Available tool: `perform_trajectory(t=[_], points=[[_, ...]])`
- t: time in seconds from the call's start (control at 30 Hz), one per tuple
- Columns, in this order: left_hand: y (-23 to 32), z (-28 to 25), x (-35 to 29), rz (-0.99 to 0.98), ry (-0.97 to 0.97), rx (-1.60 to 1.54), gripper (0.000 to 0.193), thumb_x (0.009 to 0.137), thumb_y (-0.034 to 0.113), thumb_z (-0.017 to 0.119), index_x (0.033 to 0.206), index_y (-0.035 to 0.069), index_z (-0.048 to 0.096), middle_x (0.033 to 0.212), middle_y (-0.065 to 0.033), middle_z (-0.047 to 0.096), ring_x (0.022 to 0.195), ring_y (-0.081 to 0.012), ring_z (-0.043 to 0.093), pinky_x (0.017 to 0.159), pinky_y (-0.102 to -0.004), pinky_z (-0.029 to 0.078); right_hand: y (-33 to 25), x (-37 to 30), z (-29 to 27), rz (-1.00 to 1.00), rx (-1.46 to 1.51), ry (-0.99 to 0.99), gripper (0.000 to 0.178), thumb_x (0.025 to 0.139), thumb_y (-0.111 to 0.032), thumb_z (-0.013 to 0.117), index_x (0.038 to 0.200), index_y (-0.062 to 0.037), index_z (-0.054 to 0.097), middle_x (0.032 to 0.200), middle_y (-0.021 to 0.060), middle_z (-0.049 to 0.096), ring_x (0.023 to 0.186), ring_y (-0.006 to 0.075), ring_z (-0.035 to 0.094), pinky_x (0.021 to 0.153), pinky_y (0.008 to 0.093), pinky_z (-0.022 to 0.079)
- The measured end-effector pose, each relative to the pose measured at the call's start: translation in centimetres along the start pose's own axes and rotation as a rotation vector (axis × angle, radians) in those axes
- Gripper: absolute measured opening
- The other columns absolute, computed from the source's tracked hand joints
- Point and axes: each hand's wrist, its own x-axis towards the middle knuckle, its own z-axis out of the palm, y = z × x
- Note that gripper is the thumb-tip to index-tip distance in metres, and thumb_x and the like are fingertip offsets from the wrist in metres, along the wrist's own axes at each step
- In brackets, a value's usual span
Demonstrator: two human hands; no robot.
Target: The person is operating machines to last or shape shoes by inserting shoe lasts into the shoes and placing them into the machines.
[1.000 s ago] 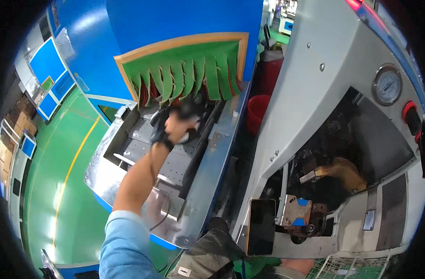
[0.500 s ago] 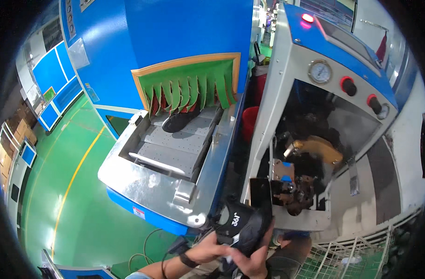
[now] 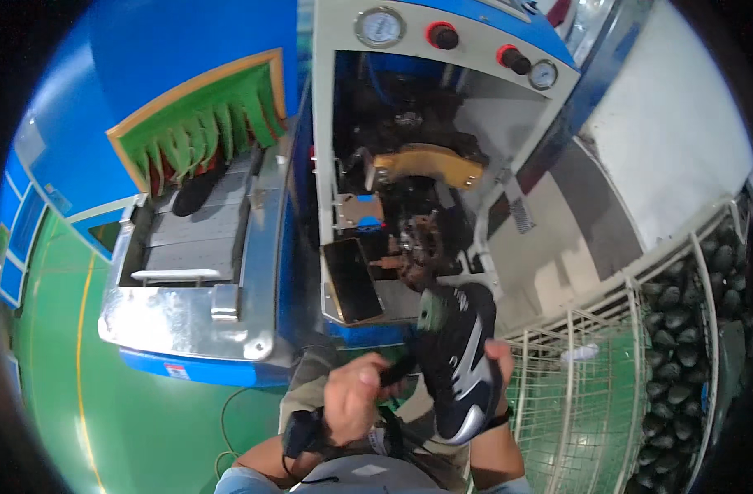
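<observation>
My right hand (image 3: 502,370) grips a black shoe (image 3: 467,354) with white side stripes along its side. The shoe points toe-down towards me, its heel end close to the front of the machine. My left hand (image 3: 352,399) is closed beside it, around a dark strip-like piece (image 3: 399,370) that reaches towards the shoe; its exact kind cannot be made out. Just beyond the shoe, the open-fronted machine (image 3: 323,165) holds a dark metal mechanism (image 3: 418,243) and a curved yellow part (image 3: 430,166).
A dark flat screen-like panel (image 3: 353,280) leans at the machine's front. On the left, a conveyor (image 3: 179,325) carries a dark shoe (image 3: 199,193) by the green strip curtain (image 3: 195,140). To the right stands a white wire rack (image 3: 574,362), with many dark rounded pieces (image 3: 681,362) beyond.
My view has swung right towards the machine. The shoe has turned so its striped side shows. My left hand has come away from it to the left, now around the dark strip.
</observation>
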Motion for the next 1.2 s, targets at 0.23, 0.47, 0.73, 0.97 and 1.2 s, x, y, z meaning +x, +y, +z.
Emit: perform_trajectory(t=[0.23, 0.47, 0.73, 0.97, 1.2], points=[[-0.5, -3.3, 3.1, -0.22, -0.486, 0.797, 0.034, 0.096, 0.033, 0.063, 0.093, -0.001, 0.068, 0.084, -0.0184, 0.067, 0.077, -0.037, 0.066, 0.07, -0.0445, 0.052, -8.0, 6.8, 11.0, -0.472, -1.278, -0.23, 0.089, 0.074, -0.002, 0.072, 0.153, 0.0055, 0.032, 0.139, 0.0153, 0.055, 0.121, 0.0182, 0.055, 0.105, 0.0301, 0.042], [-4.2, -5.8, 2.1, -0.21, -0.625, 0.842, 0.032, 0.095, 0.032, 0.063, 0.092, 0.001, 0.071, 0.086, -0.0186, 0.068, 0.079, -0.0388, 0.068, 0.069, -0.0457, 0.053, -8.8, 14.8, 17.1, -0.281, -2.071, -0.268, 0.083, 0.073, -0.025, 0.078, 0.146, 0.0023, 0.047, 0.115, 0.0254, 0.069, 0.099, 0.0292, 0.069, 0.088, 0.0318, 0.051], [-5.0, -7.4, 3.5, -0.238, -0.657, 0.82, 0.035, 0.098, 0.033, 0.059, 0.096, 0.0, 0.071, 0.09, -0.0195, 0.07, 0.082, -0.0399, 0.068, 0.074, -0.0466, 0.054, -6.9, 19.9, 15.7, -0.174, -2.38, -0.205, 0.091, 0.088, -0.05, 0.059, 0.157, -0.0032, 0.022, 0.124, 0.0441, 0.053, 0.113, 0.0581, 0.055, 0.1, 0.0515, 0.045], [-5.5, -7.9, 3.2, -0.241, -0.645, 0.834, 0.036, 0.098, 0.034, 0.057, 0.098, 0.001, 0.072, 0.093, -0.02, 0.07, 0.086, -0.0396, 0.068, 0.077, -0.0474, 0.054, -6.3, 18.0, 15.6, -0.218, -2.441, -0.14, 0.086, 0.092, -0.041, 0.056, 0.159, -0.0066, 0.014, 0.127, 0.0444, 0.048, 0.109, 0.0603, 0.054, 0.096, 0.0545, 0.046], [-4.9, -5.4, 1.4, -0.158, -0.71, 0.891, 0.036, 0.098, 0.035, 0.057, 0.095, 0.002, 0.072, 0.094, -0.0179, 0.071, 0.09, -0.0376, 0.068, 0.079, -0.0475, 0.055, -6.2, 16.3, 13.9, -0.708, -2.327, -0.204, 0.089, 0.091, -0.034, 0.062, 0.159, -0.0075, 0.011, 0.12, 0.0402, 0.049, 0.099, 0.0587, 0.057, 0.087, 0.0566, 0.05]])
